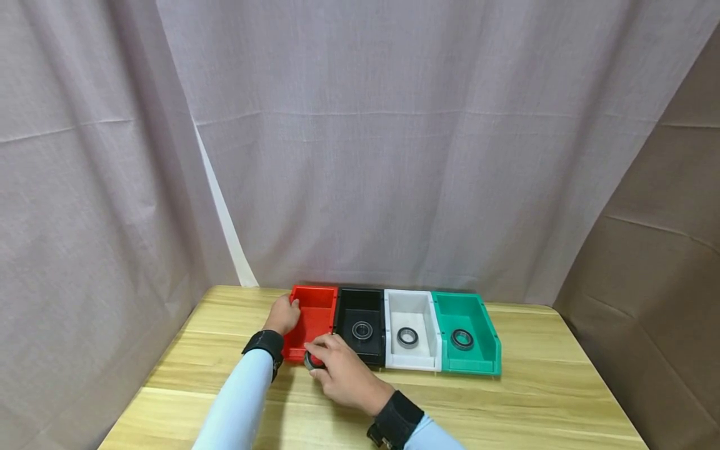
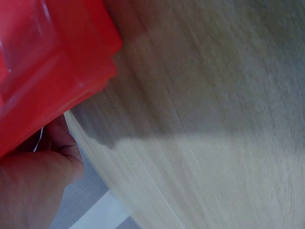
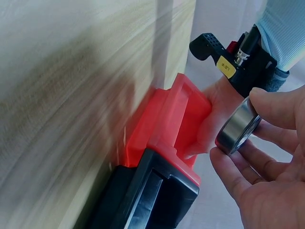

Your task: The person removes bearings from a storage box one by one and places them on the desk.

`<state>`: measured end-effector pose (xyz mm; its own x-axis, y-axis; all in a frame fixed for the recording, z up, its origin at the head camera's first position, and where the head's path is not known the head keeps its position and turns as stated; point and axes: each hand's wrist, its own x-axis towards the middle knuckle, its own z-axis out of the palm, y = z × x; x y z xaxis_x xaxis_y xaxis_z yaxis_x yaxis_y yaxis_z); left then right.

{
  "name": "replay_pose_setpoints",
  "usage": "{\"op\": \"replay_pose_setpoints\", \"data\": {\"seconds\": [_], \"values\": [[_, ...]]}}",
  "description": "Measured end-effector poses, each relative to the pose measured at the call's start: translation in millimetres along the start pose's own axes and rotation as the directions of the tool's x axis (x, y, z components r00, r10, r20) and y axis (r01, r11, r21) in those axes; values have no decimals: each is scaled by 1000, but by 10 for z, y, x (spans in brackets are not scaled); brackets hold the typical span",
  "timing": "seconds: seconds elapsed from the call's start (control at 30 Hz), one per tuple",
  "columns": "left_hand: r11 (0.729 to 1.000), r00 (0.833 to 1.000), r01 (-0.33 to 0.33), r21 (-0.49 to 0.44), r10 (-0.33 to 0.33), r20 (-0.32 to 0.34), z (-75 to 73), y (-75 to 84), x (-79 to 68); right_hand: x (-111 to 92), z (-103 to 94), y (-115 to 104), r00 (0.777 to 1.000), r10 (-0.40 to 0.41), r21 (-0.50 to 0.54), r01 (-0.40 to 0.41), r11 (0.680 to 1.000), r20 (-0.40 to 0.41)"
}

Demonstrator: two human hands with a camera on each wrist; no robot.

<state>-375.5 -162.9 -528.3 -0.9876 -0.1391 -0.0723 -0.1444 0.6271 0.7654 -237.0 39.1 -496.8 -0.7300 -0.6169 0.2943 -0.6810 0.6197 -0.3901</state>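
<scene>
My left hand (image 1: 283, 314) holds the left side wall of the red bin (image 1: 314, 315), its thumb over the wall's rim. Between the thumb and fingers of my right hand (image 1: 350, 377) is a steel ball bearing (image 3: 238, 126), pinched by its edge and tilted. It hangs just in front of the red bin's front lip, off the table. In the left wrist view the red bin's underside and corner (image 2: 71, 52) hide most of the left fingers. The red bin's visible floor holds no bearing.
To the right, joined in a row, stand a black bin (image 1: 350, 303), a white bin (image 1: 406, 303) and a green bin (image 1: 458, 306). Each has one bearing lying in it. The bins stand on a wooden table (image 1: 534, 387), with grey curtains (image 1: 360, 187) behind.
</scene>
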Motion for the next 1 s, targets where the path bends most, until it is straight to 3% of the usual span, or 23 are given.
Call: {"op": "replay_pose_setpoints", "data": {"seconds": [0.33,0.67,1.0], "values": [[1000,1000,-15,20,15,-9,2,17,3,-17,47,-7,999,-27,-13,27,1000,18],[1000,1000,0,20,0,4,9,-16,14,-67,110,14,993,-72,-9,73,997,98],[1000,1000,19,-2,-19,12,-5,-10,9,-54,249,-78,969,-113,-39,125,991,221]]}}
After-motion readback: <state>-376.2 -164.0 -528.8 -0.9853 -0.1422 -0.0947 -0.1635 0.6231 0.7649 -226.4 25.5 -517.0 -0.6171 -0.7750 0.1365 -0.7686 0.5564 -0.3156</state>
